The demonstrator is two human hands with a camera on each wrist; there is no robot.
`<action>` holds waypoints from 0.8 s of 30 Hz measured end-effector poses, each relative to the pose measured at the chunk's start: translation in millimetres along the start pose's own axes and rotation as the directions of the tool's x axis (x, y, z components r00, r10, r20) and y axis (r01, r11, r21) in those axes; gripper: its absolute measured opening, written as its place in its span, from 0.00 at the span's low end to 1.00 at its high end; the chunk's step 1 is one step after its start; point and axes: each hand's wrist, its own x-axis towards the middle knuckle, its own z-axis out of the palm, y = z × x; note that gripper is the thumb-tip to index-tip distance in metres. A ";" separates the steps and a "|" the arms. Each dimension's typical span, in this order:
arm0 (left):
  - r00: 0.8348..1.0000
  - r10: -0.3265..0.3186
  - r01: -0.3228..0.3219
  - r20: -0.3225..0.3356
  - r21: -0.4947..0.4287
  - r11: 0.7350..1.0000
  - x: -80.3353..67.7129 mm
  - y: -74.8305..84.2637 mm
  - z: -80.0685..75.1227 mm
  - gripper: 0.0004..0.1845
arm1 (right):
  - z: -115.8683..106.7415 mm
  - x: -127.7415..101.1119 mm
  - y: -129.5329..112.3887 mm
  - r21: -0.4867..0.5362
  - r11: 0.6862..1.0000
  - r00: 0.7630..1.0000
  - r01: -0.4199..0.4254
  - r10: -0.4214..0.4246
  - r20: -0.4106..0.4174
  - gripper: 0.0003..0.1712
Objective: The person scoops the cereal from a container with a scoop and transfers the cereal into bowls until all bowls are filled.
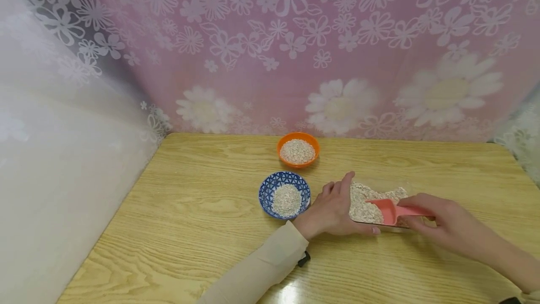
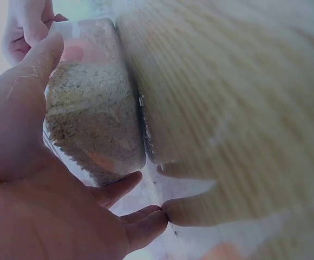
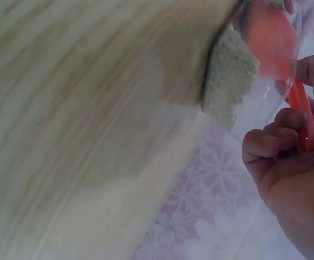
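Note:
A clear plastic container [image 2: 95, 108] full of oat flakes [image 1: 363, 204] stands on the table, right of the bowls. My left hand [image 1: 331, 210] holds its left end, the thumb along the near side and the fingers at the end wall. With my right hand [image 1: 449, 222] I grip the handle of a pink-red scoop [image 1: 387, 211]. The scoop's head is inside the container, down in the flakes, and shows through the clear wall in the right wrist view. Just left of my left hand sits a blue-and-white patterned bowl [image 1: 266, 193] with flakes in its bottom.
Behind the blue-and-white bowl, an orange bowl [image 1: 298, 136] holds a heap of flakes near the table's back edge. The wood-grain table [image 1: 177, 210] meets a pink flowered curtain [image 1: 261, 88] at the back. A pale cloth [image 1: 63, 154] hangs along the left side.

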 end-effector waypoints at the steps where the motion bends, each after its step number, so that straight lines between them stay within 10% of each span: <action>1: 1.000 -0.001 0.001 -0.002 0.001 1.000 0.0 0.2 0.3 0.68 | 1.6 1.4 -0.7 0.000 1.000 1.000 0.018 -0.018 -0.010 0.31; 24: 1.000 0.015 -0.015 -0.016 0.045 0.999 1.3 0.8 0.6 0.67 | 16.2 1.2 -5.1 0.014 0.998 0.993 -0.064 0.065 -0.098 0.28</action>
